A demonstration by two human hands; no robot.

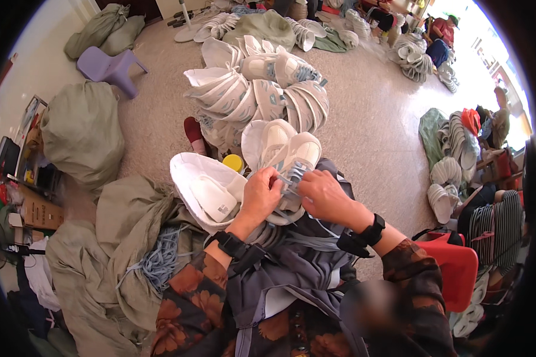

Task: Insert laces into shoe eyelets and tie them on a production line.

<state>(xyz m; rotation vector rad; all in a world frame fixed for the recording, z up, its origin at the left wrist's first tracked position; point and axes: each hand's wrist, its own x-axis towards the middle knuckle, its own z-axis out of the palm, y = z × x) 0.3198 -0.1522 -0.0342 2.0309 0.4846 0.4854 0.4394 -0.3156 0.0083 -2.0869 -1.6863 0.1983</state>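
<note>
A cream sneaker upper [302, 149] rests over my lap, toe pointing away, beside a second one [273, 138]. My left hand [259, 196] pinches a pale blue shoelace [293, 174] at the left of its eyelets. From the right, my right hand [329, 197] has its fingers closed on the same lacing. The exact lace ends are hidden by the fingers. Left of my hands lies a white-lined upper [201, 184], its sole side facing up. More blue laces [161, 262] lie in a loose heap on cloth by my left forearm.
Ahead on the floor stands a large stack of nested uppers [250, 101], with a yellow lid [233, 162] nearby. Green-grey sacks [82, 134] and a purple chair [110, 68] are at left. A red stool [452, 271] stands at right. Other people sit among piles farther off.
</note>
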